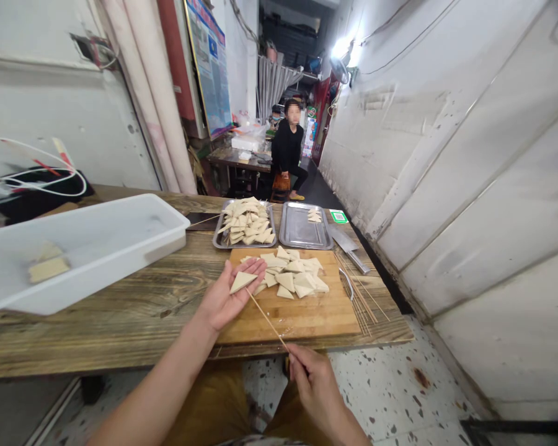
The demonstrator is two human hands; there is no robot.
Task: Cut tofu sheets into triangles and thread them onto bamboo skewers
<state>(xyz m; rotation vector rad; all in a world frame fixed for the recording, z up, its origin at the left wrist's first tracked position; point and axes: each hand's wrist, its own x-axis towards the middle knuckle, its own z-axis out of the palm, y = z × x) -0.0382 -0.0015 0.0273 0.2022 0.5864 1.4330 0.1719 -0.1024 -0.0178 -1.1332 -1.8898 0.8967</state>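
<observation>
On the upturned palm of my left hand (225, 298) lies a pale triangular piece (242, 282), the fingers stretched out beneath it. My right hand (314, 378) pinches the near end of a thin wooden skewer (267, 319), whose far tip meets the piece's lower edge; whether it has entered cannot be made out. Beyond my right hand, a heap of similar triangles (295, 266) covers the back of the wooden cutting board (291, 319). Behind the board, a metal tray (246, 223) is piled with triangles, and a second metal tray (302, 230) holds a few small pieces at its right.
Loose skewers (360, 297) lie right of the board, near a cleaver (348, 248). A white plastic bin (102, 263) with pale pieces inside takes up the table's left. A green-edged card (339, 216) is at the back right corner. A seated person (288, 145) is farther back.
</observation>
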